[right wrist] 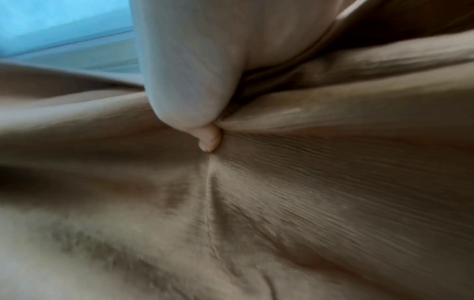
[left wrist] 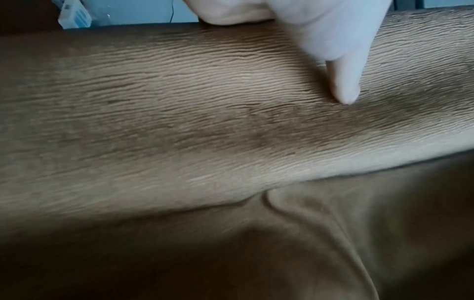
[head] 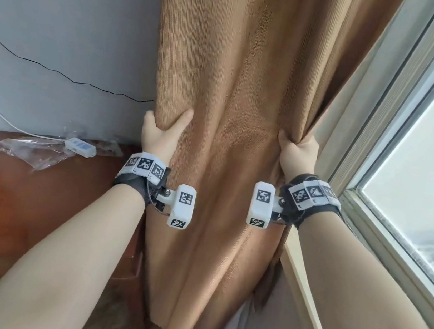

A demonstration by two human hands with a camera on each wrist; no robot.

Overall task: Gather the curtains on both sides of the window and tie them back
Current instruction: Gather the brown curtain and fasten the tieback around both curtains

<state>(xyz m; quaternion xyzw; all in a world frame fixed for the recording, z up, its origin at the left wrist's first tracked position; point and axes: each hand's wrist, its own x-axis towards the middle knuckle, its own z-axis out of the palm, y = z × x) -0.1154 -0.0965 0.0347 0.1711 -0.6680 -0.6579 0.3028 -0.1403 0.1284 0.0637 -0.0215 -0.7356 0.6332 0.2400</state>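
Observation:
A brown ribbed curtain (head: 234,84) hangs down the middle of the head view, between a grey wall and a window. My left hand (head: 164,129) grips its left edge, thumb on the front, the other fingers hidden behind the cloth. My right hand (head: 297,150) grips the right edge, where the fabric bunches into folds. In the left wrist view the thumb (left wrist: 346,85) presses on the ribbed cloth (left wrist: 205,121). The right wrist view shows my right hand (right wrist: 200,101) pinching gathered folds of the curtain (right wrist: 307,162). No tie-back is in sight.
A window (head: 431,165) with a pale frame and sill (head: 311,301) runs along the right. At left a reddish wooden top (head: 27,194) carries a clear plastic bag (head: 35,151) and a small white device (head: 80,147) on a cable. The wall (head: 63,20) is cracked.

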